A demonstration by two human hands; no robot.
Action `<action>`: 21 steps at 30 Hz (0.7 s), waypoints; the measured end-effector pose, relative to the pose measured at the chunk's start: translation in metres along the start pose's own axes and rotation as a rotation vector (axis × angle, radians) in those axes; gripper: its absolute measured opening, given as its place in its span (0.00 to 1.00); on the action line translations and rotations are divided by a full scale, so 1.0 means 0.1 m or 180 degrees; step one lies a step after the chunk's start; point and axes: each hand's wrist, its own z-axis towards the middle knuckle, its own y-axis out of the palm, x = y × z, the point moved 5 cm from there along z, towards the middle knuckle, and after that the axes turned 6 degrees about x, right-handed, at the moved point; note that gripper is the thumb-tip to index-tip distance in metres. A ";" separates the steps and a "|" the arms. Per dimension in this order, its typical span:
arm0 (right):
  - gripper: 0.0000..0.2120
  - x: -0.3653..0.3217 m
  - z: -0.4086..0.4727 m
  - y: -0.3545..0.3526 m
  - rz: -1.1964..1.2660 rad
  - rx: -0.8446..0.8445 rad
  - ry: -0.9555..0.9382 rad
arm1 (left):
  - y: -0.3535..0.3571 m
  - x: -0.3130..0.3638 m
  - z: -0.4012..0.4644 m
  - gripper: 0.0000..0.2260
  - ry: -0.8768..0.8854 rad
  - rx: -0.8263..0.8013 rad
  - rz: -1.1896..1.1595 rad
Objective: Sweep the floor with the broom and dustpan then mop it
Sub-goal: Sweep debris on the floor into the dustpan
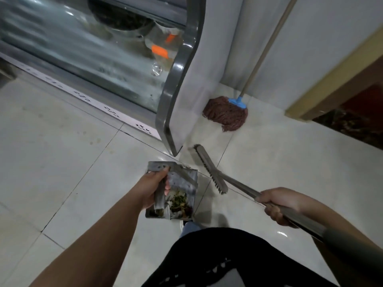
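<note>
The left hand [152, 186] curls its fingers round the handle of a battered grey metal dustpan [176, 195] heaped with paper scraps and green-brown debris [178, 204]. The right hand [278, 205] grips the grey metal broom [209, 169] over the pale tiled floor [62, 162]; a reddish string mop [227, 112] leans in the corner.

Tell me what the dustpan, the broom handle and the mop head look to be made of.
Dustpan: looks like thin sheet metal, dull grey with scuffed patches and punched holes near the rim.
Broom handle: probably metal or grey plastic; smooth with a soft sheen, but blurred.
Mop head: reddish-brown twisted yarn strands, matte and shaggy, under a blue, likely plastic, clamp.
</note>
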 end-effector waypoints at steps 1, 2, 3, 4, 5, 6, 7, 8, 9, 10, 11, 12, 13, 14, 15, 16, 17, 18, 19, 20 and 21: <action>0.12 -0.01 0.01 0.02 -0.0011 0.0019 -0.0030 | -0.02 -0.02 0.05 0.13 0.0077 0.0118 -0.0075; 0.13 -0.02 0.02 0.03 -0.0024 0.0047 -0.0072 | -0.04 -0.04 0.10 0.11 0.0159 0.0255 -0.0116; 0.13 -0.03 0.03 0.04 -0.0045 0.0073 -0.0125 | -0.06 -0.06 0.14 0.10 0.0232 0.0395 -0.0106; 0.14 -0.03 0.04 0.04 -0.0068 0.0085 -0.0162 | -0.07 -0.09 0.18 0.10 0.0287 0.0501 -0.0093; 0.14 -0.04 0.05 0.03 -0.0079 0.0086 -0.0171 | -0.08 -0.11 0.22 0.11 0.0318 0.0580 -0.0052; 0.14 -0.05 0.06 0.02 -0.0078 0.0084 -0.0147 | -0.08 -0.14 0.25 0.13 0.0297 0.0633 -0.0008; 0.13 -0.06 0.06 0.01 -0.0090 0.0079 -0.0106 | -0.07 -0.18 0.25 0.16 0.0228 0.0670 0.0114; 0.12 -0.07 0.06 -0.01 -0.0128 0.0069 -0.0070 | -0.06 -0.22 0.25 0.21 0.0146 0.0692 0.0393; 0.12 -0.08 0.07 -0.02 -0.0177 0.0047 -0.0042 | -0.05 -0.26 0.25 0.25 0.0073 0.0722 0.0830; 0.11 -0.09 0.07 -0.02 -0.0218 0.0025 -0.0021 | -0.04 -0.30 0.24 0.28 0.0030 0.0766 0.1246; 0.11 -0.09 0.08 -0.01 -0.0246 0.0013 0.0002 | -0.03 -0.32 0.24 0.29 0.0040 0.0836 0.1479; 0.11 -0.09 0.08 0.01 -0.0269 0.0012 0.0031 | -0.01 -0.35 0.24 0.29 0.0075 0.0876 0.1468; 0.11 -0.08 0.09 0.02 -0.0295 0.0007 0.0059 | 0.00 -0.36 0.23 0.28 0.0140 0.0857 0.1261; 0.11 -0.07 0.10 0.02 -0.0312 -0.0003 0.0085 | 0.01 -0.36 0.23 0.26 0.0231 0.0797 0.0967; 0.11 -0.06 0.11 0.00 -0.0318 -0.0012 0.0114 | 0.02 -0.36 0.22 0.23 0.0334 0.0744 0.0668; 0.11 -0.06 0.12 -0.01 -0.0329 -0.0016 0.0150 | 0.00 -0.35 0.22 0.19 0.0427 0.0722 0.0384; 0.11 -0.06 0.11 -0.04 -0.0347 -0.0019 0.0194 | -0.03 -0.33 0.21 0.15 0.0535 0.0727 0.0169; 0.11 -0.06 0.11 -0.06 -0.0369 -0.0020 0.0237 | -0.09 -0.32 0.21 0.11 0.0661 0.0745 0.0014; 0.11 -0.06 0.10 -0.09 -0.0391 -0.0018 0.0271 | -0.13 -0.31 0.20 0.08 0.0781 0.0753 -0.0090; 0.12 -0.07 0.10 -0.13 -0.0411 -0.0003 0.0288 | -0.16 -0.31 0.20 0.07 0.0859 0.0732 -0.0193; 0.12 -0.08 0.10 -0.15 -0.0429 0.0017 0.0294 | -0.19 -0.32 0.20 0.07 0.0886 0.0723 -0.0282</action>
